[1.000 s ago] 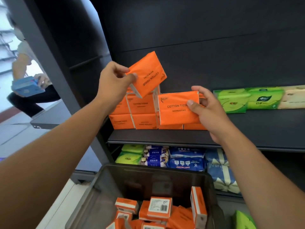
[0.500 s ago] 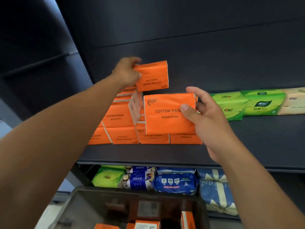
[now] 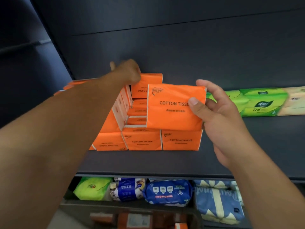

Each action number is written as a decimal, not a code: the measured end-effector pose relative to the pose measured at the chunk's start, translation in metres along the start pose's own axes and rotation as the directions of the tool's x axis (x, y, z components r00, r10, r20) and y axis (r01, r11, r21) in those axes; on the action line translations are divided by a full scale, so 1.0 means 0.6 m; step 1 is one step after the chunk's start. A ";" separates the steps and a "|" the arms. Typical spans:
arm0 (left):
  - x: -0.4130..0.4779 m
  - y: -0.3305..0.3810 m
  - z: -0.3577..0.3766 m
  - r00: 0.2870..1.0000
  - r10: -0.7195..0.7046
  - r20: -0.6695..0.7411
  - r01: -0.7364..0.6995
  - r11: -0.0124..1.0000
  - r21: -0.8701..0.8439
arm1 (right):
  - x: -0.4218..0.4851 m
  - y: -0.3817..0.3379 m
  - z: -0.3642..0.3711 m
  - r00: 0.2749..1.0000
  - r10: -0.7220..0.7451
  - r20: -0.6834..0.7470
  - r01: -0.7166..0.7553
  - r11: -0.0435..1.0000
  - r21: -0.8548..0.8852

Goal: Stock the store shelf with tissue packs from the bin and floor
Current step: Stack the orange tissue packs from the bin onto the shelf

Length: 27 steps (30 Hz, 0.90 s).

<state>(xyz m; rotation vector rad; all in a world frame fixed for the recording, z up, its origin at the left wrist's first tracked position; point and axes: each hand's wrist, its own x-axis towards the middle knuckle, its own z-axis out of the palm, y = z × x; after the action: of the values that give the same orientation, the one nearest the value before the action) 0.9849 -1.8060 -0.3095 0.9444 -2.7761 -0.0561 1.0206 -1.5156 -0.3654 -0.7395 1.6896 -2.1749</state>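
Left hand reaches far into the shelf, fingers closed on the top-left corner of an orange tissue pack at the top of the orange stack, print upside down. Hand is motion-blurred; exact finger placement on the far side can't be told.

Right hand holds a second orange pack, "COTTON TISSUE" facing the camera, upright. Thumb pressed on the front face near the right edge, other fingers wrapped behind the right end, so a pinch grip. This pack sits on or just above the bottom-row pack at the right of the stack; contact can't be told for sure.

Stack: bottom row of three packs along the near edge of the pile, more packs behind and to the left, some standing on edge. All on the dark shelf, left half.

Right of the stack, same shelf, far side: green tissue packs in a row, then a beige pack at the frame edge.

Lower shelf under it: a green pack, a blue-and-white pack, a dark blue pack, a light blue patterned pack, left to right.

Bin at near bottom, dark rim, orange packs inside partly visible and blurred.
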 end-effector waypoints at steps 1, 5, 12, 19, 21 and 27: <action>-0.001 0.002 -0.001 1.000 0.000 -0.001 0.000 1.000 0.025 | 0.001 0.000 0.001 1.000 0.000 -0.011 0.000 1.000 0.003; -0.004 0.006 -0.003 0.999 0.025 -0.026 -0.023 0.995 0.095 | 0.008 0.001 0.012 1.000 -0.010 -0.024 0.009 1.000 -0.016; -0.025 -0.012 -0.010 0.995 0.089 -0.047 -0.081 0.984 0.158 | 0.013 0.011 0.025 0.999 -0.019 -0.030 0.017 0.997 -0.080; -0.068 -0.031 -0.050 0.984 0.087 -0.153 -0.082 0.996 0.037 | 0.005 0.021 0.044 0.999 -0.037 -0.037 0.031 0.991 -0.132; -0.088 -0.038 -0.071 0.981 0.083 -0.176 -0.083 0.997 0.009 | 0.007 0.018 0.051 0.999 -0.037 -0.035 0.032 0.992 -0.121; -0.170 -0.068 -0.115 0.956 0.137 -0.258 -0.133 0.991 0.034 | 0.057 0.009 0.083 0.984 -0.143 -0.110 0.126 0.981 -0.148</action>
<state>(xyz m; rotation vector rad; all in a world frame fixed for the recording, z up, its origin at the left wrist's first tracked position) 1.1023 -1.7745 -0.2650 0.7052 -2.5916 0.1041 1.0196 -1.5752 -0.3542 -0.7961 1.9218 -2.2490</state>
